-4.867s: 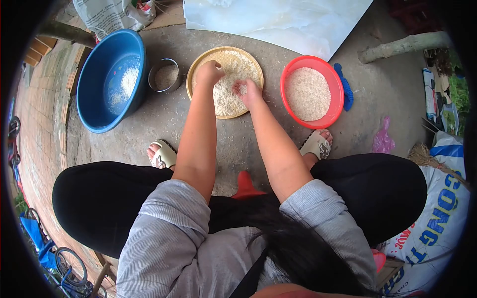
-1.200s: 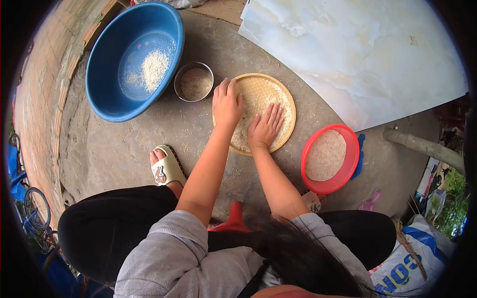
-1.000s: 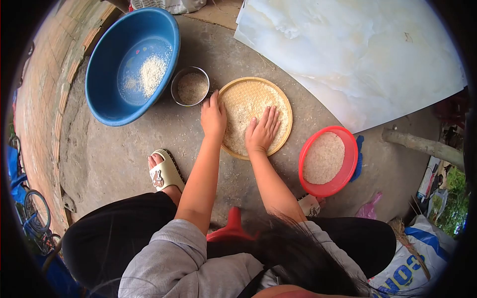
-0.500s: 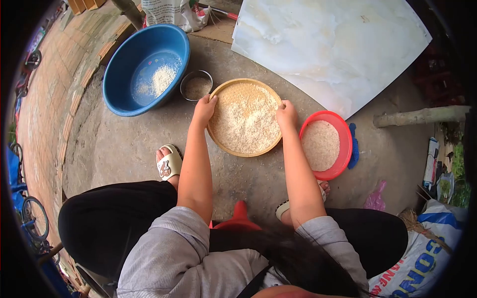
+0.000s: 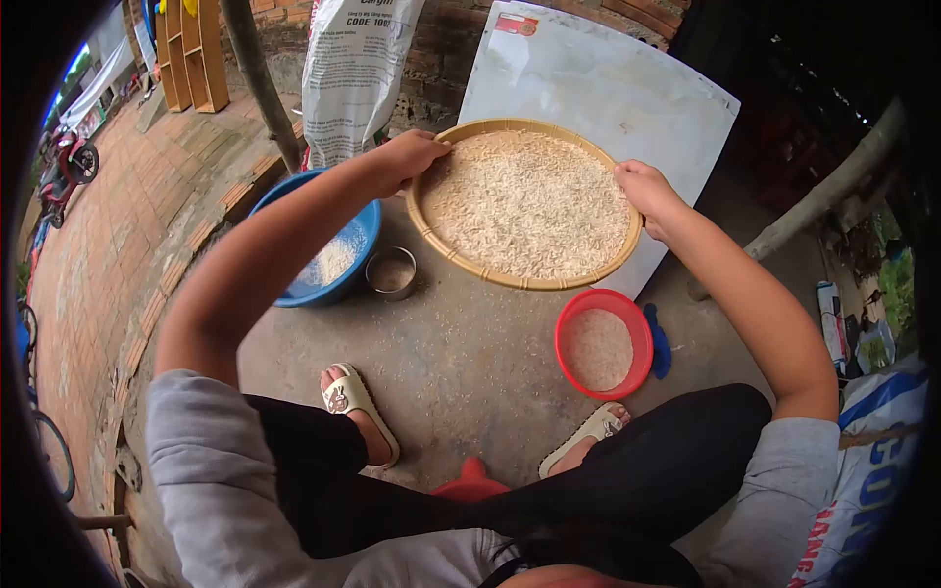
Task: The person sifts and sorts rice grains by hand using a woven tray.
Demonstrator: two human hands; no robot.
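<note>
My left hand (image 5: pixel 414 157) grips the left rim of a round woven bamboo winnowing tray (image 5: pixel 529 282). On the opposite side, my right hand (image 5: pixel 649 196) is closed around the rim. Pale rice-like grain (image 5: pixel 534 206) covers most of the tray, which is held up off the ground in front of me. Under my left forearm, partly hidden, stands a blue basin (image 5: pixel 373 230) with some pale grain inside. Beside it is a small metal bowl (image 5: pixel 394 291) with brownish contents. A red bowl (image 5: pixel 643 345) of pale grain sits on the ground below my right hand.
Behind the tray lies a large pale sheet (image 5: pixel 686 113). A printed white sack (image 5: pixel 358 83) stands by a wooden post (image 5: pixel 257 73). Something blue (image 5: pixel 660 341) lies beside the red bowl. At right are a slanting log (image 5: pixel 833 181) and another sack (image 5: pixel 882 421).
Both hands have lifted the tray up and away from me, with my elbows now spread wider. The grain has spread more evenly across it. The camera view has tilted upward.
</note>
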